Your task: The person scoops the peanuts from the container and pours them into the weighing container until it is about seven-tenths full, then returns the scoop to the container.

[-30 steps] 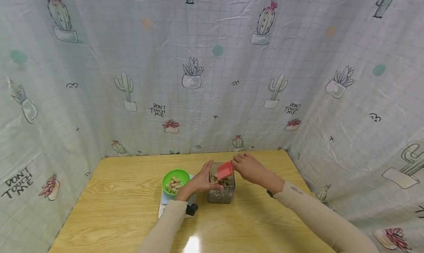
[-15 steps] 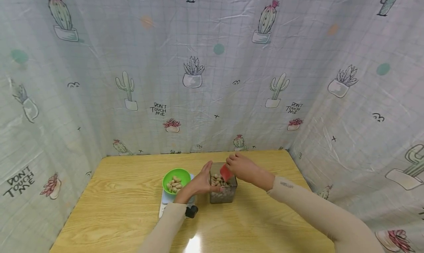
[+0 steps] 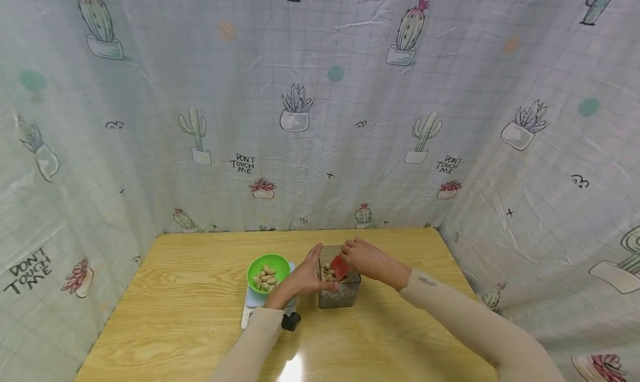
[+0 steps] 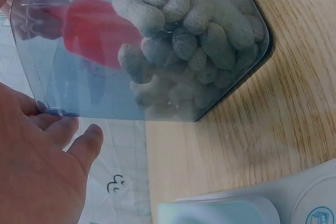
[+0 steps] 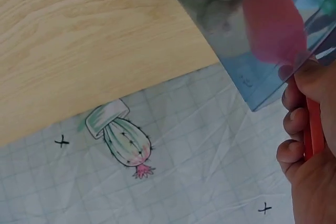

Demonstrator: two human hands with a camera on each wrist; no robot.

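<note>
A clear, dark-tinted square container (image 3: 336, 300) partly filled with unshelled peanuts (image 4: 205, 30) stands on the table. My left hand (image 3: 302, 276) holds its left side near the rim, thumb across the front and fingers toward the back. My right hand (image 3: 370, 260) is at the rim's right side, its fingers curled round the handle of a red scoop (image 3: 340, 267). Tilted downward inside the container, the scoop's blade meets the peanuts, as the left wrist view shows through the wall. Its red handle (image 5: 314, 129) appears in the right wrist view.
Left of the container, a green bowl (image 3: 275, 259) with several peanuts rests on a white scale (image 3: 246, 316), partly hidden by my left arm. The wooden table (image 3: 190, 293) is bounded by a cactus-print curtain (image 3: 320, 149) at the back and sides.
My right hand has moved left over the container and turned the scoop from raised above the rim to pointing down into the peanuts. My left hand keeps its hold.
</note>
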